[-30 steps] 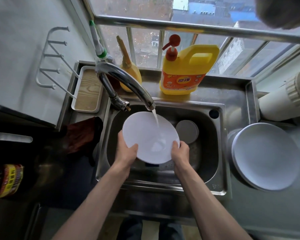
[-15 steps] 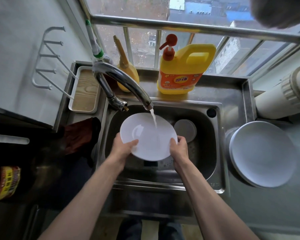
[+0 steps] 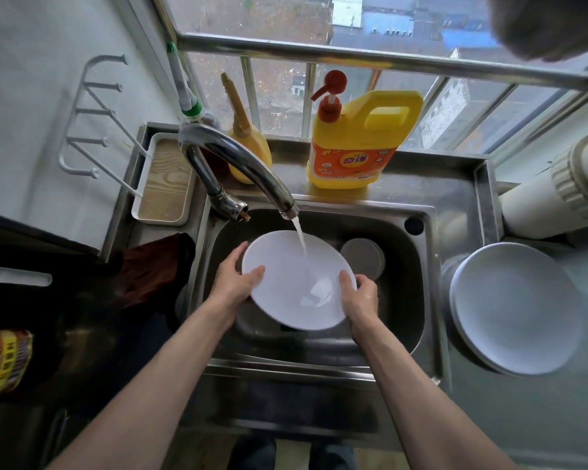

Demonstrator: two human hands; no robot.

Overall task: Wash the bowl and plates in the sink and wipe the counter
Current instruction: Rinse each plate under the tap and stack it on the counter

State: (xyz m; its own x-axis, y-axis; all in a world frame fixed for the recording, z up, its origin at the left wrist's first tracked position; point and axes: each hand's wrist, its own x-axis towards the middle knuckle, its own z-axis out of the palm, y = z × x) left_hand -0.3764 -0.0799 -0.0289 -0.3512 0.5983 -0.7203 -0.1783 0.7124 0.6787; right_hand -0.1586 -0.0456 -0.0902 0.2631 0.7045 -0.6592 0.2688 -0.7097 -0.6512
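I hold a white plate point(image 3: 286, 283) over the steel sink point(image 3: 418, 320), tilted under the stream from the curved tap point(image 3: 238, 167). My left hand point(image 3: 233, 281) grips its left rim with the thumb on the face. My right hand point(image 3: 358, 296) grips the right rim the same way. Water runs down the plate's middle. A small grey bowl point(image 3: 362, 257) lies in the sink behind the plate, partly hidden by it. A stack of white plates point(image 3: 513, 313) rests on the counter point(image 3: 523, 418) to the right of the sink.
A yellow detergent jug point(image 3: 357, 144) with a red pump and a yellow brush point(image 3: 245, 140) stand behind the sink. A white tray point(image 3: 165, 184) sits at the back left, a dark red cloth point(image 3: 150, 269) lies left of the sink. A white pipe point(image 3: 557, 188) runs at the right.
The plate has tilted and turned a little under the tap, with the water now pooling toward its lower right. Both hands have shifted along the rim.
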